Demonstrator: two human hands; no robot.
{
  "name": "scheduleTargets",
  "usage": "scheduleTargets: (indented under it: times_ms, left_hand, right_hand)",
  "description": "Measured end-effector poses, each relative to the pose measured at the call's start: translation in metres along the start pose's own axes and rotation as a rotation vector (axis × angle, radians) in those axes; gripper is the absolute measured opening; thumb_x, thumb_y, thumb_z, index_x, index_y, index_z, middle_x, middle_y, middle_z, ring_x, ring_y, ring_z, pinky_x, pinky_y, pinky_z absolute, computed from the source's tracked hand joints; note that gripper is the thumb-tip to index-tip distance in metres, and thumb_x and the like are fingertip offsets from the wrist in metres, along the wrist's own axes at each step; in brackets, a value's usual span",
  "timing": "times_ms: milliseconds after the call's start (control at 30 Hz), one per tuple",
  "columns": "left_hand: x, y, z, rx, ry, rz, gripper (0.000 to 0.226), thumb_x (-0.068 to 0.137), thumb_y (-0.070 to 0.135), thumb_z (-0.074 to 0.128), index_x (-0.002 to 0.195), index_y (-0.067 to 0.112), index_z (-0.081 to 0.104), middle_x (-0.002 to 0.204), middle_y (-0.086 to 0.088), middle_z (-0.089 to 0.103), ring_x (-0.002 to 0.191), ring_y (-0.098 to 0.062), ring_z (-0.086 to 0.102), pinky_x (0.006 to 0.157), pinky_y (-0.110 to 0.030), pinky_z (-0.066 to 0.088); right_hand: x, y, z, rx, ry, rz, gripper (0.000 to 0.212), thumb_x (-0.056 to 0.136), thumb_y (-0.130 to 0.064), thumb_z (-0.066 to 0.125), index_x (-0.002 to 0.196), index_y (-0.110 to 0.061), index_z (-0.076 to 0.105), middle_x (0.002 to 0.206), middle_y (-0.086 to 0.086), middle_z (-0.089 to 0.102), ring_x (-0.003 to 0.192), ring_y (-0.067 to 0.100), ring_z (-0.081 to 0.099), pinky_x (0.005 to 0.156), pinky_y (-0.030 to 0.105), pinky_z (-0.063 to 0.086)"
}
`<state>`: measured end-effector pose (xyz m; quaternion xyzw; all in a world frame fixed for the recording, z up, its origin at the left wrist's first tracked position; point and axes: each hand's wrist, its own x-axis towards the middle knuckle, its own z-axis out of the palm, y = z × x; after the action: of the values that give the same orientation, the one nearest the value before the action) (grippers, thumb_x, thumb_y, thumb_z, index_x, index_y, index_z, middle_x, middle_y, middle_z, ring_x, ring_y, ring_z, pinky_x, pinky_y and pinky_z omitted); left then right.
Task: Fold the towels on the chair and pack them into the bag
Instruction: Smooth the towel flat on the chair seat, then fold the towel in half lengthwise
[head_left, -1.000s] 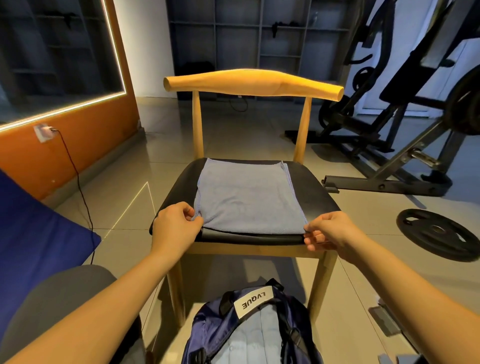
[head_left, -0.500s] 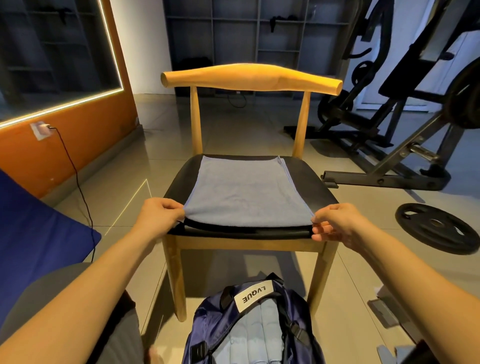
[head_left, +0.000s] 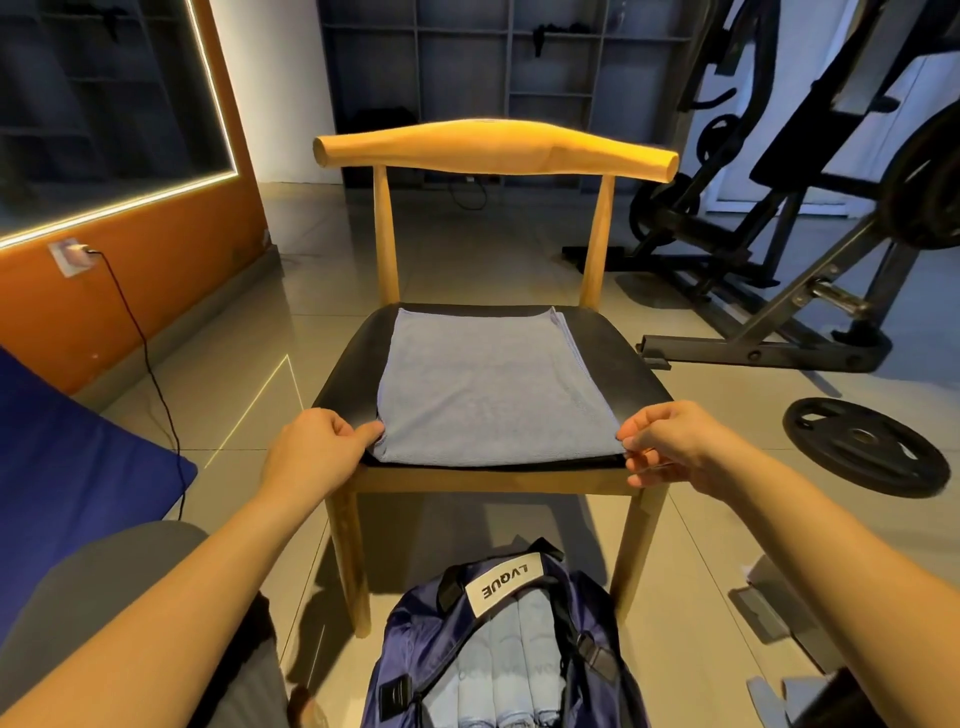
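A grey-blue towel (head_left: 488, 389) lies flat on the black seat of a wooden chair (head_left: 621, 358), folded into a rough square. My left hand (head_left: 317, 457) pinches the towel's near left corner at the seat's front edge. My right hand (head_left: 670, 441) pinches the near right corner. Below the chair, on the floor, stands an open navy bag (head_left: 498, 649) with a white label; several folded light-blue towels (head_left: 498, 675) show inside it.
A weight plate (head_left: 865, 447) lies on the floor to the right, with a gym machine frame (head_left: 769, 312) behind it. A blue cushion (head_left: 67, 467) sits at the left by an orange wall with a plugged cable. My knee is at lower left.
The towel's near edge has been pulled wider and flatter toward the seat's front. Both hands stayed on the near corners, the left one moving slightly outward.
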<state>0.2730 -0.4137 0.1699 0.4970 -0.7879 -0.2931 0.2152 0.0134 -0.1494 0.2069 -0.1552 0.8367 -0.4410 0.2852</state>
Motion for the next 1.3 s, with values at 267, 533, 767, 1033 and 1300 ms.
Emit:
scheduleTargets:
  times_ms: [267, 533, 767, 1033, 1300]
  left_hand:
    - [-0.009, 0.009, 0.001, -0.452, -0.082, -0.13, 0.012, 0.094, 0.017, 0.073, 0.104, 0.012, 0.068, 0.09, -0.012, 0.071, 0.053, -0.018, 0.064, 0.048, -0.022, 0.053]
    - [-0.007, 0.006, -0.005, -0.562, -0.179, -0.133, 0.01, 0.102, 0.01, 0.058, 0.105, 0.01, 0.067, 0.076, -0.011, 0.065, 0.055, -0.013, 0.053, 0.047, -0.02, 0.047]
    - [-0.012, 0.015, -0.026, -0.513, -0.321, -0.066, 0.025, 0.101, -0.001, 0.051, 0.099, 0.003, 0.076, 0.091, -0.018, 0.07, 0.07, -0.02, 0.065, 0.056, -0.02, 0.057]
    - [-0.014, 0.023, -0.033, -0.33, -0.1, 0.297, 0.018, 0.096, 0.01, 0.066, 0.106, 0.024, 0.074, 0.096, 0.002, 0.072, 0.085, -0.019, 0.071, 0.065, -0.016, 0.059]
    - [-0.007, 0.032, -0.047, -0.439, -0.151, 0.485, 0.02, 0.103, 0.012, 0.054, 0.094, 0.014, 0.071, 0.114, 0.017, 0.066, 0.105, 0.003, 0.061, 0.089, -0.017, 0.049]
  right_hand:
    - [0.0, 0.001, -0.004, -0.005, -0.008, 0.0, 0.012, 0.096, 0.005, 0.061, 0.095, 0.001, 0.072, 0.095, 0.022, 0.067, 0.073, 0.027, 0.066, 0.066, 0.04, 0.064]
    - [-0.001, 0.007, -0.007, -0.025, -0.013, 0.002, 0.014, 0.095, 0.006, 0.06, 0.092, 0.002, 0.072, 0.091, 0.023, 0.066, 0.071, 0.028, 0.067, 0.059, 0.037, 0.062]
    - [-0.015, -0.002, -0.034, 0.195, -0.235, -0.01, 0.021, 0.095, 0.011, 0.055, 0.102, 0.006, 0.074, 0.086, 0.024, 0.07, 0.069, 0.024, 0.069, 0.065, 0.035, 0.064]
    - [-0.025, -0.013, -0.039, -0.07, 0.018, -0.438, 0.017, 0.091, 0.003, 0.068, 0.094, -0.01, 0.079, 0.091, 0.015, 0.076, 0.081, 0.027, 0.073, 0.07, 0.026, 0.059]
    - [-0.037, -0.024, -0.048, 0.013, -0.016, -0.592, 0.016, 0.09, 0.001, 0.066, 0.079, -0.007, 0.075, 0.108, 0.002, 0.073, 0.107, 0.013, 0.065, 0.091, 0.028, 0.049]
